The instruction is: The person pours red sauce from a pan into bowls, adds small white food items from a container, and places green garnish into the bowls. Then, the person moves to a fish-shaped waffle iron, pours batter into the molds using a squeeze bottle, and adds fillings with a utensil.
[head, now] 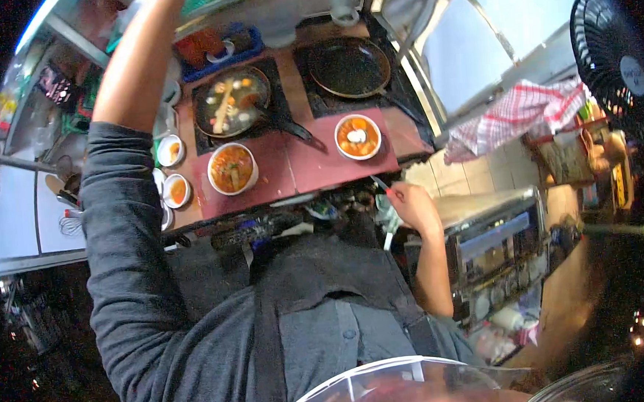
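My right hand (409,202) is closed around the red handle of a small knife (381,184), whose blade points up and left by the counter's front edge. My left arm reaches up past the top of the picture, and my left hand is out of view. Before me on a reddish mat (281,167) stand two white bowls of orange-red soup, the left bowl (232,169) and the right bowl (358,137), which has a white topping. Behind them, a pan (232,102) holds broth with chunks and a long light-coloured piece; a second, dark pan (349,68) sits to its right.
Small white bowls (176,191) with orange contents line the counter's left side. A blue tray (254,45) stands behind the pans. A checked cloth (516,114) hangs at right, near a black fan (603,45). An oven-like appliance (496,240) stands below on the right. Pan handles project forward.
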Available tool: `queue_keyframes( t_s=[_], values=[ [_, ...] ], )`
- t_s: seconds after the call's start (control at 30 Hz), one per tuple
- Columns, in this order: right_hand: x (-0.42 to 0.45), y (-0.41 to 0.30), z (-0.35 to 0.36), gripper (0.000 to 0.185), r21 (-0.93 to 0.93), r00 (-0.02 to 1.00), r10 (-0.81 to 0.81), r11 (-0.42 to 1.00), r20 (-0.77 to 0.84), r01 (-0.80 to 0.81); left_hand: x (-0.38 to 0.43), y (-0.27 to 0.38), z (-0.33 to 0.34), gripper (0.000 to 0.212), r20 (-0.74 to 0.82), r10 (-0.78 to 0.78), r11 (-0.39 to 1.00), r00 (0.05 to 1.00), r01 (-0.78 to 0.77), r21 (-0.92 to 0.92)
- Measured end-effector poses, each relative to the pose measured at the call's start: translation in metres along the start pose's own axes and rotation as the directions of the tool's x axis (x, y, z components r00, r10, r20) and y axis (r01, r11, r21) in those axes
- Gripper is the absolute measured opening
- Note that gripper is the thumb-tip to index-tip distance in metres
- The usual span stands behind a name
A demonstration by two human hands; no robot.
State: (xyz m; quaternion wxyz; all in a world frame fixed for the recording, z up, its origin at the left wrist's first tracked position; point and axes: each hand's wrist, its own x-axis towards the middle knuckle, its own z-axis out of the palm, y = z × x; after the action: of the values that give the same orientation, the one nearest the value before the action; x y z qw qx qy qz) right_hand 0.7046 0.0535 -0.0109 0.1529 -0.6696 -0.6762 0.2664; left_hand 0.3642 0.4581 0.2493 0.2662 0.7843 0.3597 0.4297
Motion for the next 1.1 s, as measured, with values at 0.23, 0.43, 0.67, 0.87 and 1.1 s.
queue_keyframes(
  t_s=[0.23,0.43,0.67,0.87,1.1],
  values=[
    [-0.005,-0.005,0.002,0.028,-0.003,0.998,0.041,0.999,0.038,-0.041,-0.011,0.007,0.000,0.062,0.003,0.041,0.997,0.999,-0.041,-0.065],
    [-0.004,-0.007,0.004,0.026,0.094,0.998,0.049,0.994,0.032,-0.052,-0.087,0.040,-0.011,0.077,0.132,0.276,0.826,0.952,-0.165,-0.539],
    [0.020,-0.022,0.019,0.022,0.143,0.989,-0.109,0.985,0.096,0.095,-0.357,-0.007,0.185,0.027,0.451,-0.323,0.928,0.832,0.373,-0.024],
    [0.053,-0.042,0.055,0.025,-0.132,0.987,-0.104,0.984,0.121,0.120,-0.398,-0.054,0.241,0.057,0.190,-0.197,0.980,0.962,0.193,0.039],
    [0.075,-0.049,0.072,0.023,-0.189,0.943,-0.314,0.925,0.106,0.330,-0.406,-0.065,0.243,0.068,0.154,-0.328,0.917,0.932,0.354,-0.185]
  ],
)
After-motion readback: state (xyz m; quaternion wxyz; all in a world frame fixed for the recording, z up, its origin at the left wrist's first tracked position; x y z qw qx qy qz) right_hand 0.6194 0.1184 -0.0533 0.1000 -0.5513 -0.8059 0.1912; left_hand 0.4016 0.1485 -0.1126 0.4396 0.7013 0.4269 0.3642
